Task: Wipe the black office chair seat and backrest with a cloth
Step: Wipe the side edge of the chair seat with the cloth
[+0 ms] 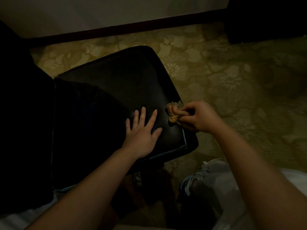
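The black office chair seat (116, 83) fills the middle of the head view, its backrest (25, 113) dark at the left. My left hand (142, 131) lies flat on the seat's near right part, fingers spread and straight. My right hand (197, 116) grips a bunched tan cloth (173, 112) at the seat's right edge, where the cloth touches the black surface. A torn patch shows in the seat edge just above the cloth.
Patterned yellowish carpet (232, 80) covers the floor to the right and beyond the chair. A white wall with a dark baseboard (132, 29) runs along the back. My shoe (211, 176) stands on the carpet near the seat's front corner. The room is dim.
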`<state>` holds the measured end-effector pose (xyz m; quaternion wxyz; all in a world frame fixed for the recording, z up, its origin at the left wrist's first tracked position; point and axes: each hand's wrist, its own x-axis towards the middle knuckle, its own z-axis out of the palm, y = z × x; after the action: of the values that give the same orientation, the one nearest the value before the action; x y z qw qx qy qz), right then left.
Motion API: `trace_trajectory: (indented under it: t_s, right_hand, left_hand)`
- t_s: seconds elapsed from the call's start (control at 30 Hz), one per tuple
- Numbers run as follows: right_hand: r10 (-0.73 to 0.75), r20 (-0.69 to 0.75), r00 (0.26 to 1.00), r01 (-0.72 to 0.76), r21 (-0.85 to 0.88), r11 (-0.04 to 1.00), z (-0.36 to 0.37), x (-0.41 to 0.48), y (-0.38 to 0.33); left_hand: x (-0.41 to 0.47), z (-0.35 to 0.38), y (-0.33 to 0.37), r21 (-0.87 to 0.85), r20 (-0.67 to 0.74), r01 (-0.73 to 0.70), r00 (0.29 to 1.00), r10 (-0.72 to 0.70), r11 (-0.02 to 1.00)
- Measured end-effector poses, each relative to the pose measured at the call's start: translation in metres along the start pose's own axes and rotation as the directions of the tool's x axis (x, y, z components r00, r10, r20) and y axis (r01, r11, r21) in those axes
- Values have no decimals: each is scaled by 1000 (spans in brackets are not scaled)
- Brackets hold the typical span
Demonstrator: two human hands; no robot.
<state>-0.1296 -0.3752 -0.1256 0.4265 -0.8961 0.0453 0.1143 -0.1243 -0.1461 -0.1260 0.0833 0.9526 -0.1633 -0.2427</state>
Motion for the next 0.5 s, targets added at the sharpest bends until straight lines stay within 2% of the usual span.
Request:
trace_trajectory:
  t_s: [0.13, 0.23, 0.5]
  right_hand:
    - [-33, -124, 992, 30, -23, 999, 9, 7, -1]
    - [-34, -161, 986, 30, -26, 999, 11, 10, -2]
    - [-7, -22, 1000, 7, 13, 1000, -4, 3, 6]
  left_hand:
    - [0, 0, 0, 10, 6, -1, 1000, 1, 1000]
    - [2, -1, 2, 7, 3, 9, 1000, -9, 1000]
    - [10, -4, 12, 28, -25, 45, 999, -44, 999]
